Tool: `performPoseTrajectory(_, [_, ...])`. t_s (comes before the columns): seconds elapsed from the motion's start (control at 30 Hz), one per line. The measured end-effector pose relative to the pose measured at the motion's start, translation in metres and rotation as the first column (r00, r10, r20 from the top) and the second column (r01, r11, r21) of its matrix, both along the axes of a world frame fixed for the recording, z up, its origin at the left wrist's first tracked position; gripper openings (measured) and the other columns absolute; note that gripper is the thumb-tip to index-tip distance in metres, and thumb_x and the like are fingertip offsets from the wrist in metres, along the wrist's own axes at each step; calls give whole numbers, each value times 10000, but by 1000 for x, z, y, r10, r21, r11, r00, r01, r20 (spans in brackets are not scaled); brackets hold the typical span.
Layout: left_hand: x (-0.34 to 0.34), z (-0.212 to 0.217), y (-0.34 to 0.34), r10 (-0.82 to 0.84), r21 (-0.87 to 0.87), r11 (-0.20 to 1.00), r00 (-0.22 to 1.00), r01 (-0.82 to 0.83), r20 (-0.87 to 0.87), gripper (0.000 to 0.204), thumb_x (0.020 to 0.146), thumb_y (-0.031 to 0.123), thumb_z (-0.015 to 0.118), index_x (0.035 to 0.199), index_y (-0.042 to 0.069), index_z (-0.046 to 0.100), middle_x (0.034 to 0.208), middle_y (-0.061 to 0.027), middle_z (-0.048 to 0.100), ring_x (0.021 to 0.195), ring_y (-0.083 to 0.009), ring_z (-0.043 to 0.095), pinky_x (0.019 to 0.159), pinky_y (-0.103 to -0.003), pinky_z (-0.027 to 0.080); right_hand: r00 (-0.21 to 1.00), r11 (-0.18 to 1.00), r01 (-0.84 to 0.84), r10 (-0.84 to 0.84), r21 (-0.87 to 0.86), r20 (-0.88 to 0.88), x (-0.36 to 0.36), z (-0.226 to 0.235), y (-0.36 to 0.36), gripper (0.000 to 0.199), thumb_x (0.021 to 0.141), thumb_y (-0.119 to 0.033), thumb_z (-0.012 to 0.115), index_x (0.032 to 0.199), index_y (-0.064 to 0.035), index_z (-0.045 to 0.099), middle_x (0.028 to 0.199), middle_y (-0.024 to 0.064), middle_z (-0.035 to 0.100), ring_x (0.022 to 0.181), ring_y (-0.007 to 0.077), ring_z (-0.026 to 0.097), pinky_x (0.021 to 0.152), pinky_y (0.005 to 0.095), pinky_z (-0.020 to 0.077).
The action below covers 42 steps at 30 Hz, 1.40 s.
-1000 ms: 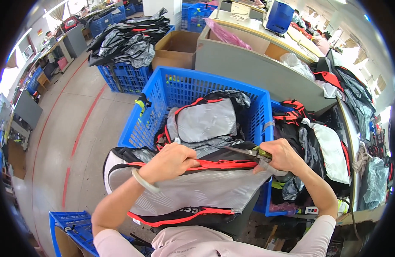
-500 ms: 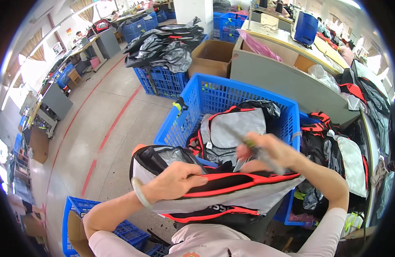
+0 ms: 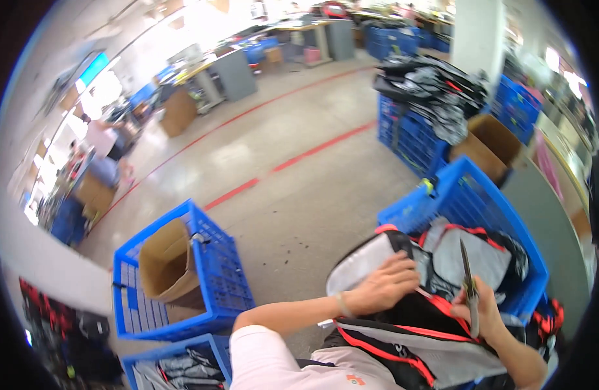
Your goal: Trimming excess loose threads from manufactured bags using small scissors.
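Head view: my left hand (image 3: 384,286) now presses flat on the bag (image 3: 403,325), fingers spread; right hand (image 3: 484,312), lifted clear, grips scissors (image 3: 468,276).

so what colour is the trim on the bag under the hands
Red trim on a grey and black bag, clearest in the head view near the left hand.

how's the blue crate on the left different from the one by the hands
The left blue crate holds a brown cardboard liner; the right blue crate holds grey, black and red bags. The left one stands apart on the floor; the right one sits just beyond the left hand and right hand. Both are blue lattice-walled plastic.
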<state>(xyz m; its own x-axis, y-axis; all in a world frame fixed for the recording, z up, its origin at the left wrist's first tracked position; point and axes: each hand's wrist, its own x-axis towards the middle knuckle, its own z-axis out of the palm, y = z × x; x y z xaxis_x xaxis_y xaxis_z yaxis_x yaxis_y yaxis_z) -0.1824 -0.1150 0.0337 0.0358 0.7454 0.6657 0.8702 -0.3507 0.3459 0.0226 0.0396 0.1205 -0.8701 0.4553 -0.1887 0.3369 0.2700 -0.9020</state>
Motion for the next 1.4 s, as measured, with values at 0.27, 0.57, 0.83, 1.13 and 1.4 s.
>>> performPoseTrajectory(0.27, [9, 9, 9, -58, -139, 978, 838, 157, 542, 142, 842, 126, 601, 755, 35, 534, 741, -93, 502, 806, -263, 479, 825, -362, 364, 979, 978, -191, 184, -89, -89, -46, -1, 1, 351, 670, -83, 770, 821, -10, 462, 735, 83, 634, 694, 135, 616, 641, 255, 474])
performPoseTrajectory(0.57, [12, 8, 9, -66, -359, 905, 908, 229, 414, 141, 803, 191, 639, 835, 53, 641, 758, -114, 546, 856, -247, 507, 822, -334, 356, 970, 945, -237, 244, 224, -7, -48, -13, -6, 370, 638, -78, 783, 857, -14, 492, 673, 77, 611, 597, 133, 569, 561, 281, 448])
performPoseTrajectory(0.83, [19, 19, 35, 150, -316, 821, 355, 475, 923, 164, 775, 145, 648, 779, -19, 646, 779, -84, 576, 800, -178, 540, 731, -304, 404, 969, 955, 175, -124, 240, -212, -32, -13, -13, 331, 679, -40, 756, 879, -28, 493, 684, 54, 582, 615, 118, 544, 574, 272, 439])
performPoseTrajectory(1.13, [-4, 27, 27, 197, -317, 756, 264, 572, 944, 172, 835, 94, 608, 921, -42, 668, 852, -28, 555, 832, -120, 519, 740, -254, 388, 972, 716, 16, 153, 698, -180, 13, 7, 55, 638, 607, -334, 849, 1018, -9, 485, 881, 113, 537, 771, 274, 534, 666, 363, 446])
performPoseTrajectory(1.4, [5, 23, 21, 166, -242, 779, 181, 578, 969, 151, 811, 45, 606, 908, -48, 673, 823, -25, 555, 792, -109, 498, 731, -246, 381, 914, 829, -316, 137, 460, 382, 31, 20, 59, 600, 709, -512, 731, 958, -16, 501, 803, 142, 546, 780, 325, 564, 665, 411, 437])
